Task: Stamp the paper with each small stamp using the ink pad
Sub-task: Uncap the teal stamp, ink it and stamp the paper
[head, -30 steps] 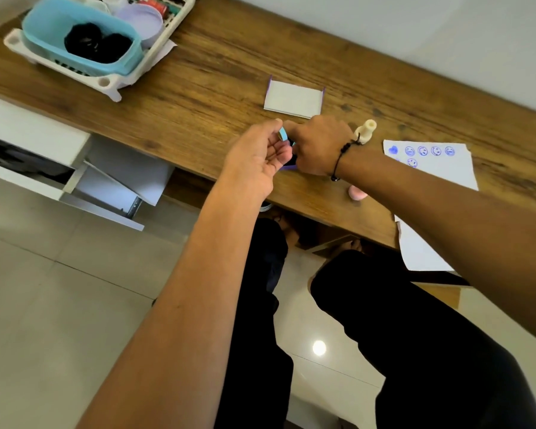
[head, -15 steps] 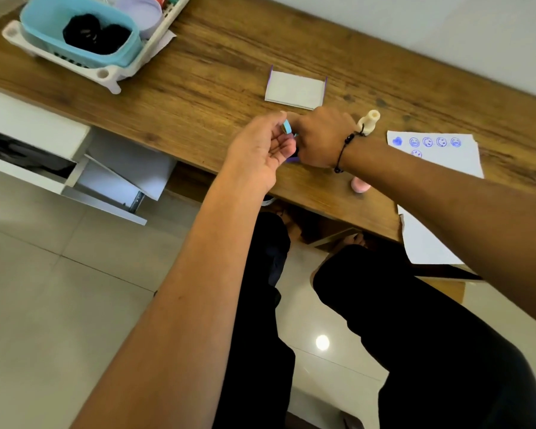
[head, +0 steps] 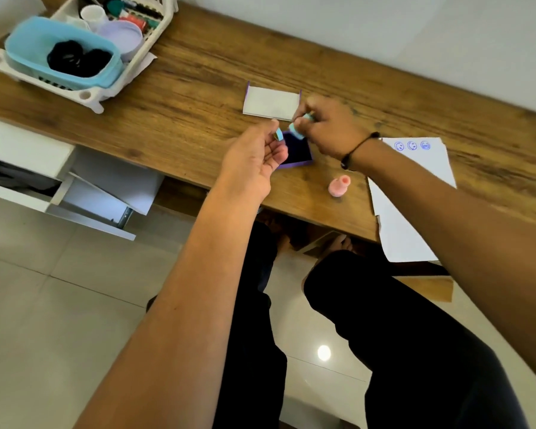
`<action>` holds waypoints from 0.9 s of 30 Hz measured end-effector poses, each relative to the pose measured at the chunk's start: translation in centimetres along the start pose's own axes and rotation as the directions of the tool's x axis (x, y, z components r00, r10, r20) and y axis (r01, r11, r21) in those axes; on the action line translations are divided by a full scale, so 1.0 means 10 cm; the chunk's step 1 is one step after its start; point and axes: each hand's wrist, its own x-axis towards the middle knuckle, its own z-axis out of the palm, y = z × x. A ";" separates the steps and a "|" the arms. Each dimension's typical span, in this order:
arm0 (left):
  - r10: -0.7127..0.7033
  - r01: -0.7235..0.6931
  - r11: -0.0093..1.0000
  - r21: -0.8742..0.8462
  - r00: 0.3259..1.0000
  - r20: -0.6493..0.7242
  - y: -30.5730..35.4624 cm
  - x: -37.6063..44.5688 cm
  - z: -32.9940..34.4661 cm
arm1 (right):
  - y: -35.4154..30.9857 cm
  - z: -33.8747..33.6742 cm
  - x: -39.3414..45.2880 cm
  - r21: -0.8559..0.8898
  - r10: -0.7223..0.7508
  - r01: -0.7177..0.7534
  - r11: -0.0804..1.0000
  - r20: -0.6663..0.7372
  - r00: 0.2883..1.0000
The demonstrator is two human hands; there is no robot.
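Nearby, blue tub (head: 25,46) holding black items (head: 78,58)

The right hand (head: 328,128) is smeared by motion blur, so its fingers around the blue stamp (head: 300,126) cannot be counted, and the stamp's face is too small to read. The left hand (head: 254,162) covers the near left corner of the ink pad (head: 297,150). The right forearm hides the left part of the paper (head: 427,168), including some of its printed row. The marks (head: 412,145) that show are too small to make out clearly. The basket (head: 84,94) is cut off by the top edge.
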 end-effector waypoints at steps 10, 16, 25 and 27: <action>-0.094 0.075 0.990 0.117 0.981 0.170 -0.42 -0.24 0.73 | 0.86 -0.84 -0.61 0.279 0.391 -0.323 0.904 -0.240 0.888; -0.081 0.052 0.983 0.176 0.983 0.162 -0.58 -0.22 0.89 | 1.11 -0.82 -0.72 -0.071 0.299 -0.334 0.940 -0.295 0.907; -0.068 0.033 0.974 0.226 0.986 0.151 -0.63 -0.16 0.93 | 1.18 -0.77 -0.63 -0.384 0.179 -0.285 0.878 -0.289 0.941; -0.068 0.032 0.973 0.227 0.986 0.153 -0.63 -0.14 0.93 | 1.20 -0.77 -0.61 -0.406 0.176 -0.281 0.870 -0.276 0.945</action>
